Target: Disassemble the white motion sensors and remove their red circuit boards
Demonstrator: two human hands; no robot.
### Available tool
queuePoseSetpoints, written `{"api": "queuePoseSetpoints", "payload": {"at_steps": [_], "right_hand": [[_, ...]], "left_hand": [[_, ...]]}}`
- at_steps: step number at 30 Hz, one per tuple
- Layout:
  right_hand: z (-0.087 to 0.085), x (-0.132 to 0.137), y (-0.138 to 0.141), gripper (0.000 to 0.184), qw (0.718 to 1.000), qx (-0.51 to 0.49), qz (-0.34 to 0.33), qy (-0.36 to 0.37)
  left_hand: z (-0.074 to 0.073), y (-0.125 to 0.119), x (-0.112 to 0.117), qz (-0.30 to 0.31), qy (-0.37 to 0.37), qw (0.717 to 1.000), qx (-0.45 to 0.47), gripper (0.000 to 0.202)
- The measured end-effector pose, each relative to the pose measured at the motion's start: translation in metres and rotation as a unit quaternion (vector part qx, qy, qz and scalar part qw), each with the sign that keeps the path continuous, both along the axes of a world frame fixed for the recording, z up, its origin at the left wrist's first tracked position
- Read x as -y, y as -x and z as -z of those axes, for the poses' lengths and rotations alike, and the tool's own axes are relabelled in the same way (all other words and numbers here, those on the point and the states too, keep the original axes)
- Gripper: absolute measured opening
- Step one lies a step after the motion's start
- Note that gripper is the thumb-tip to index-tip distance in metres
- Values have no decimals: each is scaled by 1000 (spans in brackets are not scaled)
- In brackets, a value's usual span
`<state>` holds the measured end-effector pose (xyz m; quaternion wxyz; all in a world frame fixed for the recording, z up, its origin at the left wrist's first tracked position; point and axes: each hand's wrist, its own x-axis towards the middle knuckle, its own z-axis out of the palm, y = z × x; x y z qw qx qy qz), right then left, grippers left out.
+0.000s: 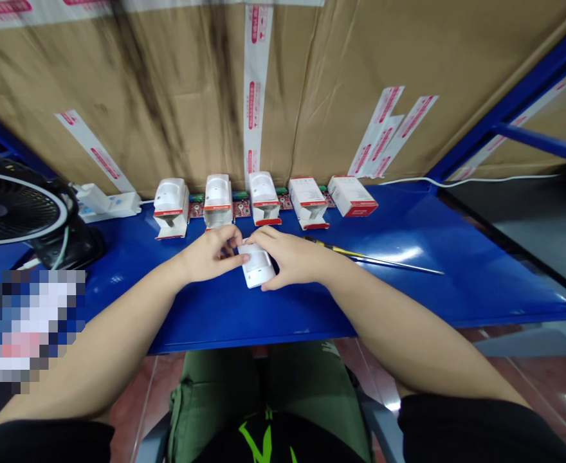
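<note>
Both my hands meet over a small white plastic device (258,269) lying on the blue shelf (408,270). My left hand (211,253) pinches its near-left end with curled fingers. My right hand (290,257) wraps over its right side. Behind them stands a row of white devices with red-edged bases (217,200), and small red circuit boards (242,209) lie between them against the cardboard.
A yellow-handled screwdriver (360,256) lies right of my hands. A black fan (17,212) stands at the left, with a white power strip (107,204) behind it. Taped cardboard boxes (264,83) wall the back. A blue rack post (505,109) rises at right.
</note>
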<state>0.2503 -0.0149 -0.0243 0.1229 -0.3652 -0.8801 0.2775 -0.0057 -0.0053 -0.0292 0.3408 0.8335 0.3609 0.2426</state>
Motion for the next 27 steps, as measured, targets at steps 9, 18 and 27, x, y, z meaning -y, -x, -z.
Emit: {"api": "queuePoseSetpoints", "payload": {"at_steps": [9, 18, 27], "right_hand": [[-21, -25, -47, 91, 991, -82, 95, -34], [-38, -96, -116, 92, 970, 8, 238, -47], [-33, -141, -125, 83, 973, -21, 228, 43]], "left_hand": [[-1, 5, -7, -71, -1, 996, 59, 29], [-2, 9, -9, -44, -54, 997, -13, 22], [2, 10, -13, -21, -54, 998, -39, 19]]}}
